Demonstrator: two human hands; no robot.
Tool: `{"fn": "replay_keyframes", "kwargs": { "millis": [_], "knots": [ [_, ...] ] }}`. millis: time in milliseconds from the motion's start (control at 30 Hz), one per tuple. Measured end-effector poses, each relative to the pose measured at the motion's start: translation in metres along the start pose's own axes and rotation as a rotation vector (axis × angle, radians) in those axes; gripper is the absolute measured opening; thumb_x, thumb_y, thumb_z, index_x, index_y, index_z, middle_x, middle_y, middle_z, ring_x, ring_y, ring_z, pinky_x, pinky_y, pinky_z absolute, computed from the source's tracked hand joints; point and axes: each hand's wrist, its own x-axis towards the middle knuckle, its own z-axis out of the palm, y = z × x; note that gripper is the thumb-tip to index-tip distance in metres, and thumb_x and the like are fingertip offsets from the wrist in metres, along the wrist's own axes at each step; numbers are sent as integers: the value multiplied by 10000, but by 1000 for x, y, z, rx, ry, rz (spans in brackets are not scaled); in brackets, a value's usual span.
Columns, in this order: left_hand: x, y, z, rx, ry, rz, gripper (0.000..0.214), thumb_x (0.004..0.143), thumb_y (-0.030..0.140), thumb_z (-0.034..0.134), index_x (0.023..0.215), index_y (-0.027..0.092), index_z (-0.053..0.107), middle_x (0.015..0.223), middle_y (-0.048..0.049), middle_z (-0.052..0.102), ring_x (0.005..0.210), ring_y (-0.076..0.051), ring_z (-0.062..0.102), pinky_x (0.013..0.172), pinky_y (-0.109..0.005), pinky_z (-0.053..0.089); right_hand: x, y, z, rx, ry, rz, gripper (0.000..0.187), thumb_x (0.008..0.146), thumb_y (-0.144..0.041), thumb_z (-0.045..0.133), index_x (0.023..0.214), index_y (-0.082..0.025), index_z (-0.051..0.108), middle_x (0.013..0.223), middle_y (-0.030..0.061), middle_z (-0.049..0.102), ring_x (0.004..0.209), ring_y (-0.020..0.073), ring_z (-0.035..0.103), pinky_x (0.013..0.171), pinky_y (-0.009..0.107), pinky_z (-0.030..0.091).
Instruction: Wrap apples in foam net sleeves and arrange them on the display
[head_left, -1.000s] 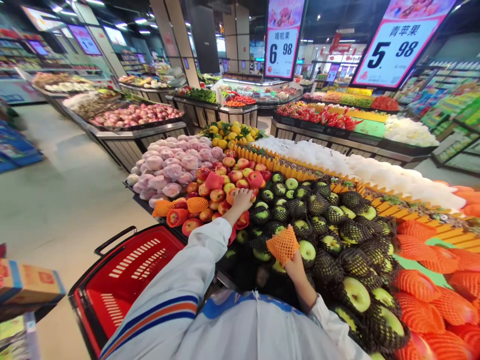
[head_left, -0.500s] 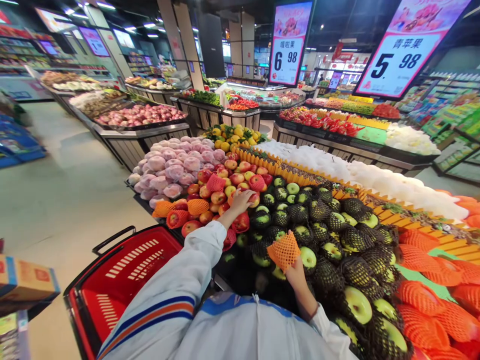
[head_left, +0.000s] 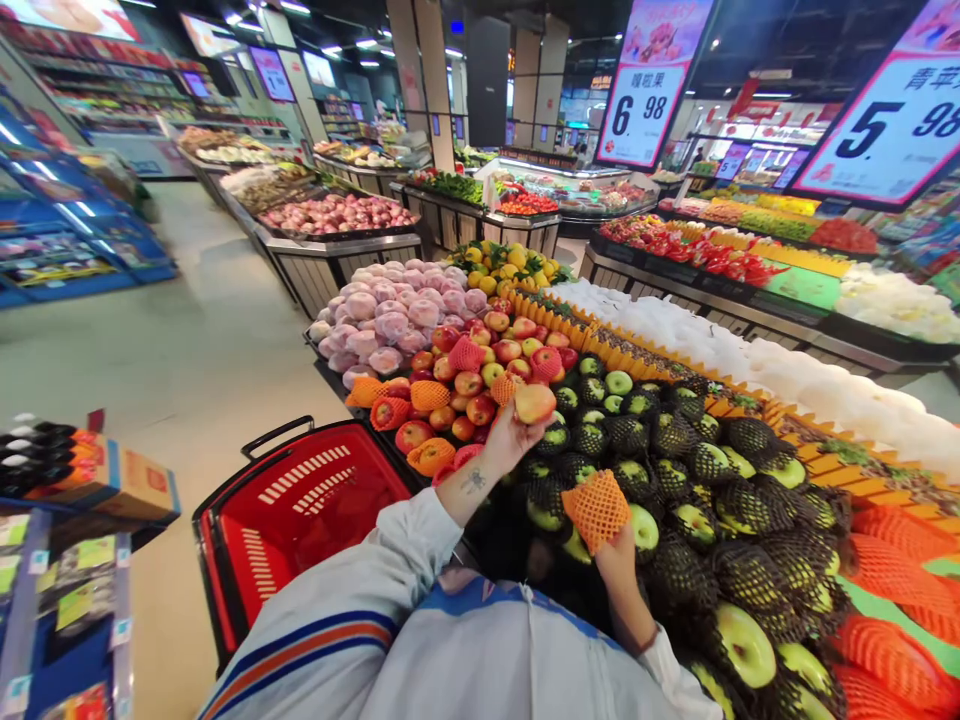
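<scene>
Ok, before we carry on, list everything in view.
held apple: one, yellow-red, left hand
foam net: one, orange, right hand; contents unclear
loose apples: many, red-yellow, centre
netted apples: many, green, black nets, right of centre
wrapped fruit: many, pink, behind loose apples
citrus-like fruit: many, yellow, farther back
basket: one, red, left
large price screens: two, pink-white, upper right
background displays: several, mixed colours, behind
left hand: one, bare, centre
right hand: one, bare, lower centre-right

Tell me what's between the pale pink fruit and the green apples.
Red apples, some in foam nets, lie between the pale pink fruit and green apples in the head view.
</scene>
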Motion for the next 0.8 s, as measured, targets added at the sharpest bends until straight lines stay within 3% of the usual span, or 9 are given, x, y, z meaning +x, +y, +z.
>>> {"fn": "replay_keyframes", "kwargs": {
  "millis": [67, 133, 233, 367, 433, 500, 633, 700, 800],
  "knots": [
    [-25, -14, 8, -148, -31, -149, 553, 1021, 584, 445, 1307, 129, 573, 1110, -150, 738, 892, -201, 762, 651, -222, 559, -1, 2, -3, -44, 66, -11, 438, 686, -440, 881, 1052, -218, 788, 1050, 108, 812, 1004, 352, 757, 958, 602, 602],
    [-47, -32, 15, -101, -44, -200, 526, 941, 536, 624, 1286, 142, 569, 1033, -119, 741, 804, -182, 748, 610, -211, 532, -3, 4, -5, -59, 102, -26, 463, 655, -451, 894, 1038, -215, 783, 1082, 115, 807, 1025, 360, 749, 948, 603, 601],
    [-72, -56, 26, 64, -123, -114, 621, 830, 466, 769, 1346, 237, 511, 1189, -82, 710, 910, -195, 733, 652, -234, 541, -5, 4, -5, -84, 60, -54, 575, 632, -450, 913, 1133, -215, 753, 1137, 124, 790, 1049, 357, 739, 952, 580, 598],
    [-84, -73, 30, 279, -186, 71, 600, 789, 334, 816, 1300, 258, 510, 1301, -61, 645, 1189, -211, 629, 952, -310, 542, -6, -3, -3, -152, 9, -131, 739, 652, -438, 920, 1305, -210, 660, 1291, 148, 725, 1150, 358, 702, 1014, 568, 559],
    [-83, -75, 28, 380, -193, 106, 589, 778, 305, 827, 1261, 241, 496, 1266, -63, 640, 1185, -209, 616, 1023, -332, 511, -7, -4, -3, -191, 27, -193, 846, 663, -445, 919, 1405, -215, 585, 1412, 161, 645, 1275, 370, 631, 1114, 602, 477],
    [-83, -73, 23, 485, -220, 98, 588, 787, 347, 821, 1257, 229, 488, 1227, -63, 635, 1135, -210, 622, 992, -335, 513, -8, -1, -3, -240, 23, -244, 853, 683, -467, 906, 1423, -218, 564, 1441, 164, 611, 1332, 375, 581, 1175, 632, 396],
    [-89, -62, 16, 653, -298, 108, 596, 815, 464, 780, 1284, 215, 510, 1141, -57, 658, 1030, -217, 630, 930, -353, 501, -10, 10, -4, -303, -33, -282, 783, 708, -501, 882, 1373, -211, 589, 1389, 171, 634, 1310, 389, 582, 1167, 677, 380],
    [-94, -57, 16, 709, -352, 116, 697, 736, 485, 847, 1285, 212, 514, 1123, -63, 674, 996, -228, 635, 902, -362, 501, -11, 13, -5, -297, -32, -292, 775, 711, -495, 879, 1371, -215, 585, 1390, 176, 631, 1294, 397, 594, 1143, 673, 414],
    [-98, -55, 17, 778, -375, 135, 876, 512, 418, 989, 1242, 219, 547, 1078, -55, 693, 969, -244, 641, 863, -359, 509, -12, 12, -6, -293, -47, -333, 676, 743, -467, 850, 1335, -238, 616, 1349, 163, 661, 1242, 389, 634, 1098, 628, 477]
  ]
}}
